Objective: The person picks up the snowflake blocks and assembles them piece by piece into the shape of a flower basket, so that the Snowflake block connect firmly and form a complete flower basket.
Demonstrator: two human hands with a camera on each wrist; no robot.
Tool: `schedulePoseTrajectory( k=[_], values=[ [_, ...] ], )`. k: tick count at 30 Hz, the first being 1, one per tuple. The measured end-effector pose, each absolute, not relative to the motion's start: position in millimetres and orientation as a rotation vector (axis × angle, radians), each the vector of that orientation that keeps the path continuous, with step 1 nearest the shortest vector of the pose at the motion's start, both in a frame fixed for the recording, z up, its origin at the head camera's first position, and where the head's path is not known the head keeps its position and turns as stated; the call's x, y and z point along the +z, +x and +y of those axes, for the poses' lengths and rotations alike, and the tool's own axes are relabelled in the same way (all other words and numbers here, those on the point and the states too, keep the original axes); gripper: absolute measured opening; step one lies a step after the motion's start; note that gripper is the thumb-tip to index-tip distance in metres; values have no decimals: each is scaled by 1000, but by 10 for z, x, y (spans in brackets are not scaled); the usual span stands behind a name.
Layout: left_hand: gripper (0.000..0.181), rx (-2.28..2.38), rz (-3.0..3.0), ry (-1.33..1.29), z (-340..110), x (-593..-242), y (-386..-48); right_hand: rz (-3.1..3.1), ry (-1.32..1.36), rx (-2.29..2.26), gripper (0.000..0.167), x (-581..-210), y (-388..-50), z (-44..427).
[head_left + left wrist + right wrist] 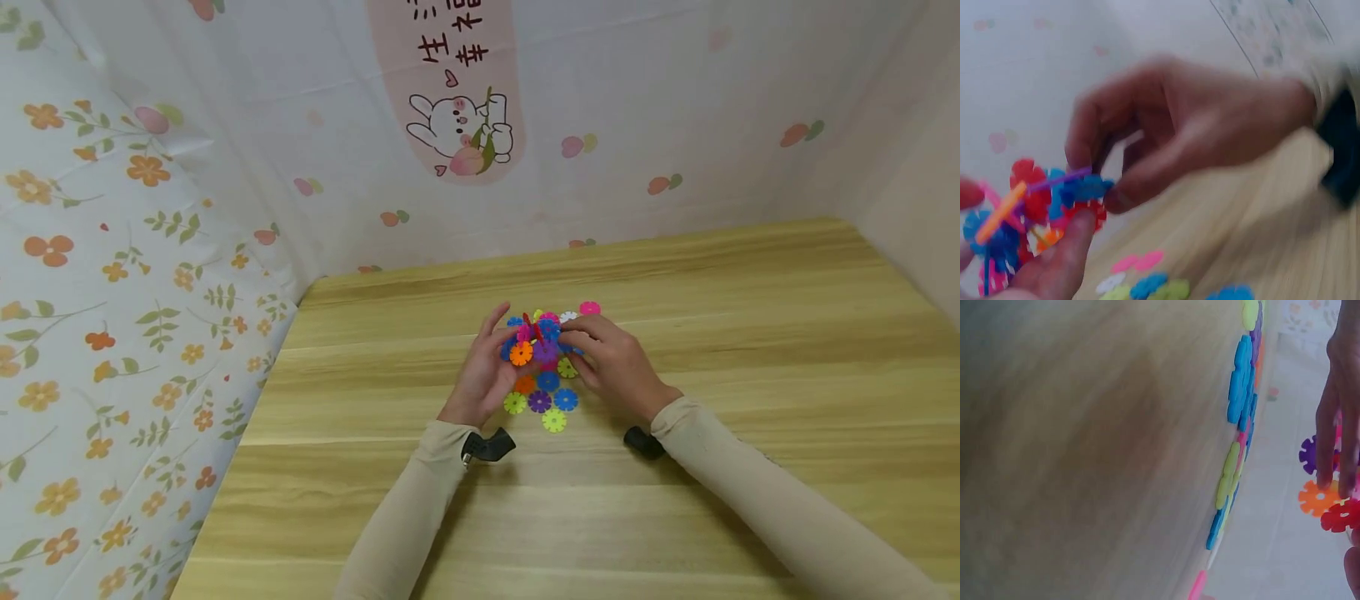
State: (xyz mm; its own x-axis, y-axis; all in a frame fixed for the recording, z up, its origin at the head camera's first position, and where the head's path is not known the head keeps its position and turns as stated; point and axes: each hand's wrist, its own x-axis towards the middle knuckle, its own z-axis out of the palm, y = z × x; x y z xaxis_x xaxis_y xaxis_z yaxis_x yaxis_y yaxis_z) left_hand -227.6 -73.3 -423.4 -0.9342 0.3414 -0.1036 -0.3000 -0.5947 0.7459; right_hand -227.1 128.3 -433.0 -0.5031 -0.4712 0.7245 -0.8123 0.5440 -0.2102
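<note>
Head: your left hand (480, 379) grips a multicoloured cluster of notched, flower-shaped plastic discs (544, 351), held over the loose flat discs (539, 402).
Left wrist: your right hand (1191, 131) pinches a blue notched plastic disc (1087, 189) on its edge. I'd brace nearby, align slots, press straight.
Right wrist: fingers partly hide the cluster.
</note>
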Motion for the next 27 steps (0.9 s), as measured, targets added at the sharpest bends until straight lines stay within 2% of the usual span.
schedulePoseTrajectory(
  k=[5, 10, 14, 22, 27],
  values=[
    [40, 2494, 1290, 265, -772, -4281, -2273, -2186, 1070, 750, 29, -4354, -2264, 1297],
    [44, 2518, 1391, 306, -864, -4339, -2274, -2339, 1082, 779, 23, -4350, -2301, 1351],
    [36, 2470, 1524, 350, -945, -4386, -2279, -2631, 1035, 775, 16, -4381, -2399, 1405],
    [37, 2435, 1537, 335, -1024, -4454, -2257, -2886, 999, 684, 28, -4408, -2457, 1378],
    [29, 2459, 1540, 329, -988, -4460, -2273, -2920, 958, 652, 23, -4396, -2457, 1337]
  ],
)
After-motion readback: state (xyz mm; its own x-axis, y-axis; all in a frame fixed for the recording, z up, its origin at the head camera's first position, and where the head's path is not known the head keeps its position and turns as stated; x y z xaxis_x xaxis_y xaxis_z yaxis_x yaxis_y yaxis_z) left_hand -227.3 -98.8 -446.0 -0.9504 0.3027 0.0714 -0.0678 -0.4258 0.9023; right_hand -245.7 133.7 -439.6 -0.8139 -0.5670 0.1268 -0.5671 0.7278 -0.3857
